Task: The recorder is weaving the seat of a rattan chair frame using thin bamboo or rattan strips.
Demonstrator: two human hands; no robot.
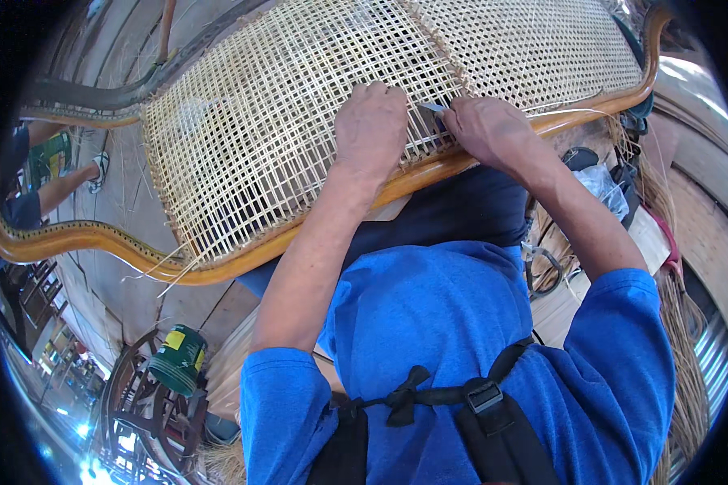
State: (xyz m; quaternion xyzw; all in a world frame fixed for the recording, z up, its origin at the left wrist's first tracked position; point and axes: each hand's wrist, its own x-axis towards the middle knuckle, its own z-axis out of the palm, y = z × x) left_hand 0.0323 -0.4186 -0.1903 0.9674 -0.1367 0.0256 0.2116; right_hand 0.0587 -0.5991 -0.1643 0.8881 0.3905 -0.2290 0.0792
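Observation:
A woven cane panel (259, 105) of pale strips stretches across a curved, varnished wooden frame (421, 178) in front of me. My left hand (370, 129) rests on the weave with its fingers curled down; what they pinch, if anything, is hidden beneath them. My right hand (493, 133) grips a small knife (431, 107), its thin metal blade pointing left toward my left hand. Between the hands the weave is looser, with dark gaps near the front rail. A loose cane strip (570, 111) trails right from beside my right hand.
Loose strand ends (166, 271) stick out at the panel's near left corner. A green bucket (178, 360) stands by a round dark wooden frame (129, 404) at lower left. Another person's leg (69, 186) shows at far left. Bundled fibre strands (678, 364) hang at right.

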